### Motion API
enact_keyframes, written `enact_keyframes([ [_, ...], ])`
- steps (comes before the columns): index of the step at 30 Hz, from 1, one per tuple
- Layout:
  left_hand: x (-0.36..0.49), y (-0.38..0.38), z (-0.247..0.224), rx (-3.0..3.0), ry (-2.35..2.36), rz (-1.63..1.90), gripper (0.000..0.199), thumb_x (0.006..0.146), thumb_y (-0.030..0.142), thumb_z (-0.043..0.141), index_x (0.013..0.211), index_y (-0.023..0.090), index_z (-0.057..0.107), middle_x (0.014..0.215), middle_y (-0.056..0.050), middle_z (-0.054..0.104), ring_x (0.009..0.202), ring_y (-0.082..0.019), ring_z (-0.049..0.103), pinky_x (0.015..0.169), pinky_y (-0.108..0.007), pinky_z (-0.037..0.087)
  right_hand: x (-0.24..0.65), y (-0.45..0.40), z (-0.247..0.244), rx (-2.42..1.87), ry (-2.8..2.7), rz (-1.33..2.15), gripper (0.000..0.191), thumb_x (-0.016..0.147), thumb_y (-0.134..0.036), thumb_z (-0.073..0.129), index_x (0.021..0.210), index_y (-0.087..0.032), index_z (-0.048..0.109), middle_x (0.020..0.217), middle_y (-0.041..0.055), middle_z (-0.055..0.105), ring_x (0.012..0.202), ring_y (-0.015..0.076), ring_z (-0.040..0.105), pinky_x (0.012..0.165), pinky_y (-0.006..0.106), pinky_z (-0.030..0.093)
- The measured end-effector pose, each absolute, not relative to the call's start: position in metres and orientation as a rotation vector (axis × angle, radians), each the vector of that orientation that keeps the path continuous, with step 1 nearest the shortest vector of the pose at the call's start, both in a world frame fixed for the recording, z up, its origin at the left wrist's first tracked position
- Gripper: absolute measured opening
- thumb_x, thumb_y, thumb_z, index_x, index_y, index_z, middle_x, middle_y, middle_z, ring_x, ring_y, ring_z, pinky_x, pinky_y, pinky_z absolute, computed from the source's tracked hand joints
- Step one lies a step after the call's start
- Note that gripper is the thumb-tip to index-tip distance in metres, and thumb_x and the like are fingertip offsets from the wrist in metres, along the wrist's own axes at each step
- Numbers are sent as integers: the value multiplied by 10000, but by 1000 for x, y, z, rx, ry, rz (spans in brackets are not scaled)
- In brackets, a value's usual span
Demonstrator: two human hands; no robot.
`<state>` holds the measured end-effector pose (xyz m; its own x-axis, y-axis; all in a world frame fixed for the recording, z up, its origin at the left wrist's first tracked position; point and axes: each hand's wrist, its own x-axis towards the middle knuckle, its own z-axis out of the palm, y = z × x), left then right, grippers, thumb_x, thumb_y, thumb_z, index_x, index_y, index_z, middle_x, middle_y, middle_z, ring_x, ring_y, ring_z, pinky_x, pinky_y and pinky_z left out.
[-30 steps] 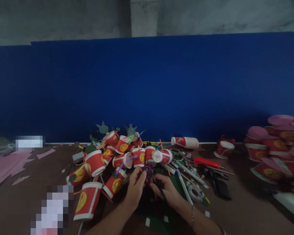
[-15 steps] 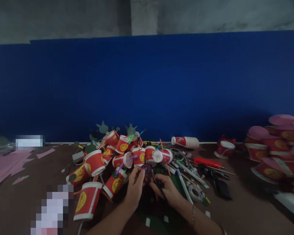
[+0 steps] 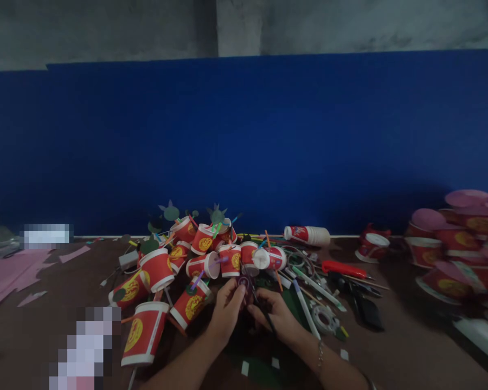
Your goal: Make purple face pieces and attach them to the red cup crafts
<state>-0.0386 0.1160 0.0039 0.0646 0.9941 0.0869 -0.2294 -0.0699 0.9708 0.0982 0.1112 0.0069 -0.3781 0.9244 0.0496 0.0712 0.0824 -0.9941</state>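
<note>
Near the front middle of the table, my left hand (image 3: 226,311) pinches a small dark piece (image 3: 244,282) that bears a pale ring mark; its material is too dim to make out. Close on the right, my right hand (image 3: 280,314) is closed around dark scissors (image 3: 265,313). Their blades point up toward the dark piece, and the tips are hard to see. Just beyond my fingers lies a heap of red-and-white paper cups (image 3: 230,260) with coloured straws stuck to them. One red cup (image 3: 145,333) stands upside down, left of my left forearm.
Right of my hands lie a tape roll (image 3: 325,318), a red-handled cutter (image 3: 344,269) and several loose strips. Stacked cups (image 3: 308,235) rest by the blue wall (image 3: 244,146). Pink-trimmed cups (image 3: 455,244) pile up at far right; pink sheets (image 3: 12,273) lie at far left.
My left hand has shifted slightly right, with the dark piece, toward my right hand. My right hand stays nearly in place, holding the scissors. The surrounding things look unchanged.
</note>
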Motion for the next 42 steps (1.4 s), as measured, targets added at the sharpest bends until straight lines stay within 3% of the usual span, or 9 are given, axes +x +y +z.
enact_keyframes([
  [18,-39,117,1,1053,1005,1424,357,723,476,618,614,171,469,537,64,375,507,-78,335,492,-192,291,99,111,8,-1065,-1580,1411,309,694,-419,668,658,-164,498,432,-78,456,344,61,419,346,161,322],
  [23,-39,115,5,1057,927,1371,311,734,454,618,677,160,537,595,39,464,567,-95,415,551,-202,344,98,111,10,-1039,-1570,1412,314,683,-431,670,663,-167,501,424,-83,444,335,59,404,344,166,317],
  [33,-38,115,7,1054,908,1315,315,693,450,648,663,150,556,537,45,465,495,-80,381,479,-194,286,98,111,7,-963,-1590,1448,324,668,-434,692,697,-164,515,516,-69,469,399,58,429,395,172,386],
  [42,-39,114,10,1040,919,1266,303,691,431,646,640,151,542,548,38,475,505,-77,379,481,-188,281,99,112,6,-978,-1613,1414,303,679,-403,687,675,-166,497,479,-74,464,388,56,415,387,166,360],
])
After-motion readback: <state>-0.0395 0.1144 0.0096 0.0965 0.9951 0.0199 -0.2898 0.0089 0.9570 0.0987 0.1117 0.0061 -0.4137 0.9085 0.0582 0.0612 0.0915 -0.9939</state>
